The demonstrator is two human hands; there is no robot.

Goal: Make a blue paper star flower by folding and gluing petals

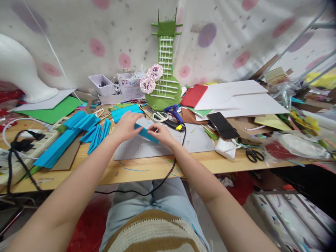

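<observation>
Between my two hands is a narrow blue paper strip [147, 134], held just above the grey cutting mat [131, 148]. My left hand [127, 126] grips its left end, thumb toward the strip. At its upper right side, the fingers of my right hand [160, 133] are pinched on the strip. A larger blue sheet [123, 112] lies behind my left hand. Folded blue paper pieces [98, 135] and a long blue paper shape [59, 147] rest to the left. A blue glue gun [173, 111] and grey-handled scissors [160, 116] lie beyond my right hand.
A green paper-covered guitar shape [164, 92] stands at the back. To the right are a phone [223, 125], a white charger [225, 148] and black scissors [254, 155]. A power strip [34, 150] lies left. A black cable [173, 164] crosses the table's front edge.
</observation>
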